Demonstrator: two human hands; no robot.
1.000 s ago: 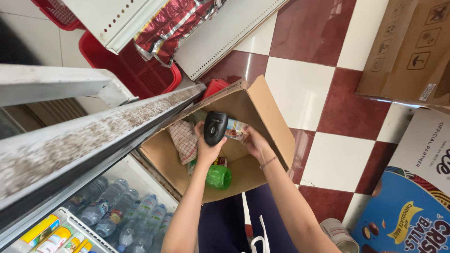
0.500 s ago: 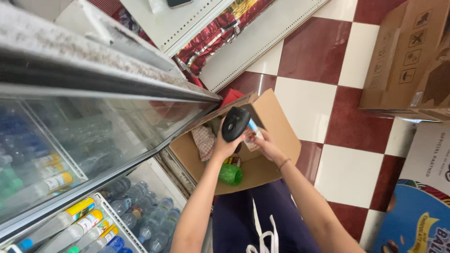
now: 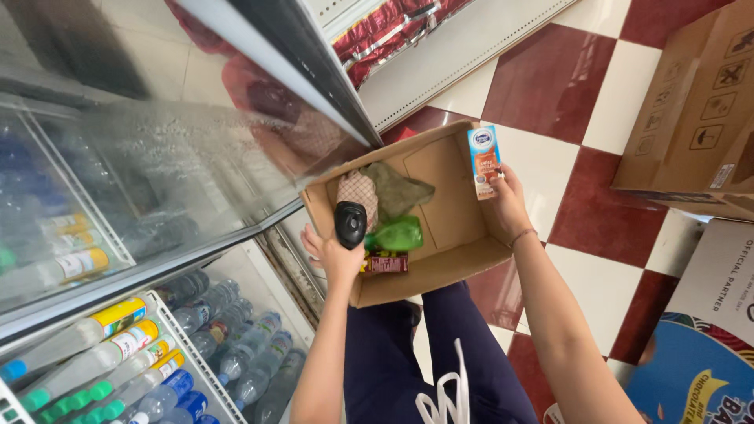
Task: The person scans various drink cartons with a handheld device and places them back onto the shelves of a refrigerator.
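My left hand (image 3: 338,257) grips a black handheld scanner (image 3: 350,223) over the near left corner of an open cardboard box (image 3: 453,210) on the floor. My right hand (image 3: 509,201) holds a small blue and white drink carton (image 3: 484,158) upright above the box's right side. Inside the box lie a green bottle (image 3: 397,234), a small dark red carton (image 3: 385,264), a checked cloth (image 3: 358,191) and an olive cloth (image 3: 399,188).
An open glass fridge door (image 3: 157,157) stands at my left, with racks of bottles (image 3: 149,353) below it. Red and white floor tiles (image 3: 565,86) spread to the right. Cardboard boxes (image 3: 695,118) and a blue printed carton (image 3: 691,369) sit at the right edge.
My hands have parted: the right hand moved right holding the drink carton, the left hand with the scanner dropped lower over the box. The view swung toward the fridge door.
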